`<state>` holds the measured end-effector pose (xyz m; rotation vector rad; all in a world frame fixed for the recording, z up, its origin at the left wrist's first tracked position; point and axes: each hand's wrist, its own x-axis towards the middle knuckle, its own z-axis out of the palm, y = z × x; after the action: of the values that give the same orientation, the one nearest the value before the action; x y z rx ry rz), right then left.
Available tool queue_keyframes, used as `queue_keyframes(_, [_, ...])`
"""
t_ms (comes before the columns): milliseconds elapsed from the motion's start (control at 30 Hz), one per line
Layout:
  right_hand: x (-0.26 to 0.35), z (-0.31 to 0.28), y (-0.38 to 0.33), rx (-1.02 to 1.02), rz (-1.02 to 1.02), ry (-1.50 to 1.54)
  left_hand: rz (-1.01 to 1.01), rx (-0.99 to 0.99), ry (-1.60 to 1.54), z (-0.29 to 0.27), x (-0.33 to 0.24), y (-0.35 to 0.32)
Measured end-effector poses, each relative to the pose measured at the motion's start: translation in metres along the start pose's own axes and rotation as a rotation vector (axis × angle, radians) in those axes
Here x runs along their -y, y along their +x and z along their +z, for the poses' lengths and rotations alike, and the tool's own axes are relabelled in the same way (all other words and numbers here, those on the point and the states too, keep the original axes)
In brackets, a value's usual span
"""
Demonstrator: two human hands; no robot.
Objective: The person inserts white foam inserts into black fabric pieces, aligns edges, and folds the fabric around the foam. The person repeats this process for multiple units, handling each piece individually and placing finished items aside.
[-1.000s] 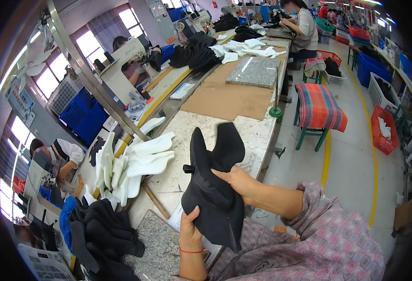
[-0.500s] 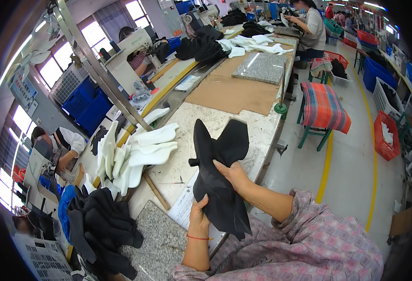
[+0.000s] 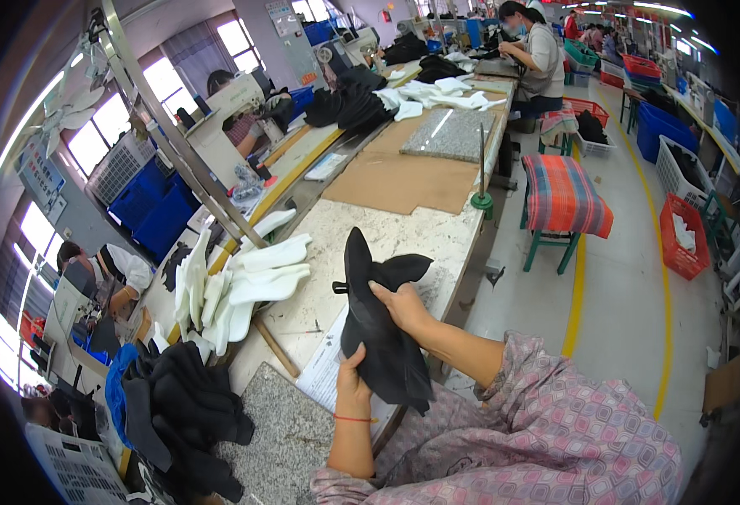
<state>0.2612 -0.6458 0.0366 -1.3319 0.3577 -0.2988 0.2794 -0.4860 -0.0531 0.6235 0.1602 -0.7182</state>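
Both my hands hold a black fabric piece (image 3: 378, 324) above the near edge of the worktable. It has a pointed upper end, a flap spreading to the right and a small loop tab on its left edge. My left hand (image 3: 353, 383) grips the lower left side, thumb on top. Higher up, my right hand (image 3: 402, 310) is closed on the right side with its thumb over the cloth. The fingers beneath the fabric are hidden. Left of it lies a pile of white foam pads (image 3: 252, 273), and nearer to me a heap of black fabric pieces (image 3: 189, 404).
Beneath the hands, a printed sheet (image 3: 323, 379) lies beside a granite slab (image 3: 290, 433) and a wooden stick (image 3: 277, 347). Cardboard (image 3: 399, 172) and another granite slab (image 3: 445, 133) are farther along. A cloth-covered stool (image 3: 565, 198) stands right. Other people sit at machines.
The black piece's right flap has folded down and looks narrower. Both hands keep their grip and have shifted slightly; the whole view has also moved a little.
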Motion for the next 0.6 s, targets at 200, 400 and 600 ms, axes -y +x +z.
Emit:
queue_keyframes(200, [-0.012,0.001,0.007,-0.030,-0.077,-0.059,0.178,0.205,0.056,-0.009,0.006,-0.006])
queue_keyframes(400, [0.034,-0.016,-0.009,0.293,0.330,0.619,0.182,0.060,0.133,0.019,-0.016,-0.008])
queue_keyframes(600, [0.060,-0.009,-0.016,0.346,0.078,0.410,0.434,0.184,0.250,0.044,-0.024,-0.021])
